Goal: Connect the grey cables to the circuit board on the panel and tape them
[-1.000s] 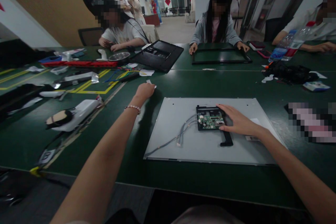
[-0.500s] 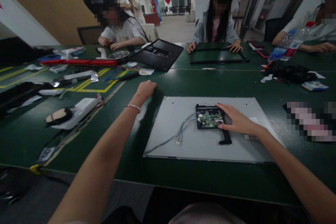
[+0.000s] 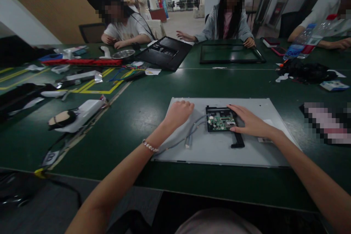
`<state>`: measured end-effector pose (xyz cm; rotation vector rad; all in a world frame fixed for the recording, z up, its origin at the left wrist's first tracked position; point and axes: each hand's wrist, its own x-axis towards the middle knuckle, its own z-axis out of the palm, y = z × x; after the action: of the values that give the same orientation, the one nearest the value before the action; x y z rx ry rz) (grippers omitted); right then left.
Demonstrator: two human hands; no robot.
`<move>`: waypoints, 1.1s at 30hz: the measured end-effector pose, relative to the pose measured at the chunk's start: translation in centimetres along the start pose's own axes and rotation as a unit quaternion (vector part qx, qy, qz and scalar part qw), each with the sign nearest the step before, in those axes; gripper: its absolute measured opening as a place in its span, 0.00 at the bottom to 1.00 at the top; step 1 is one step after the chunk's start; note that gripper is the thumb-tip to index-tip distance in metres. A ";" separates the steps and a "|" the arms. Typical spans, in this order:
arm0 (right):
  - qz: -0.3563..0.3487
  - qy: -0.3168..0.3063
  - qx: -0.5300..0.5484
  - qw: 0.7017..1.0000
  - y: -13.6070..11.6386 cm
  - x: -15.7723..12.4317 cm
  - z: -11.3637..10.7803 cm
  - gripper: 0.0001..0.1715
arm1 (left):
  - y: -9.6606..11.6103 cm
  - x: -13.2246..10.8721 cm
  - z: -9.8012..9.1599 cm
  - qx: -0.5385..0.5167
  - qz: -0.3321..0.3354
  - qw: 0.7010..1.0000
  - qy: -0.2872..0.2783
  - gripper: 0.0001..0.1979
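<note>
A grey metal panel [image 3: 255,157] lies flat before me on the green table. On it sits a black plastic bracket [image 3: 238,140] holding a green circuit board [image 3: 221,122]. Thin grey cables [image 3: 175,143] run from the board's left side across the panel. My right hand [image 3: 248,122] grips the bracket's right side, thumb and fingers bent against it. Above the panel's upper left, my left hand [image 3: 180,112] is closed with knuckles up; whatever its fingers may hold is hidden. A beaded bracelet [image 3: 150,147] circles the left wrist.
Across the table, a person's hand [image 3: 249,42] touches a black frame [image 3: 233,61]. A black back cover [image 3: 167,53] lies left of it. Further left are a white device [image 3: 79,115] and a red strip [image 3: 85,62]. Plastic bottles [image 3: 309,42] stand at far right.
My left hand has moved right and nearer, from the table beyond the panel to over its upper left. My right hand stays on the bracket. The person opposite lifted one hand off the frame.
</note>
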<state>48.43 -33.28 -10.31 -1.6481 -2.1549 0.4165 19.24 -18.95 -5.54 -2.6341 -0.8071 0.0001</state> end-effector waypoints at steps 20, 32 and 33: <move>-0.102 0.028 -0.011 0.994 -7.2 6.4 -1.9 0.34 | -1.5 -2.1 1.0 -0.087 -0.009 0.996 0.020 0.11; -0.141 0.009 -0.185 0.972 -10.8 13.9 3.7 0.14 | -1.2 -2.6 0.0 -0.063 -0.008 0.998 0.020 0.11; -0.136 0.009 -0.187 0.973 -10.7 14.1 3.8 0.14 | -1.1 -2.6 0.0 -0.064 -0.006 0.998 0.017 0.11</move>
<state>34.28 -22.53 -6.89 -1.4884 -2.5143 -0.0938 16.45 -19.55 -5.46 -2.7404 -0.8373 -0.1024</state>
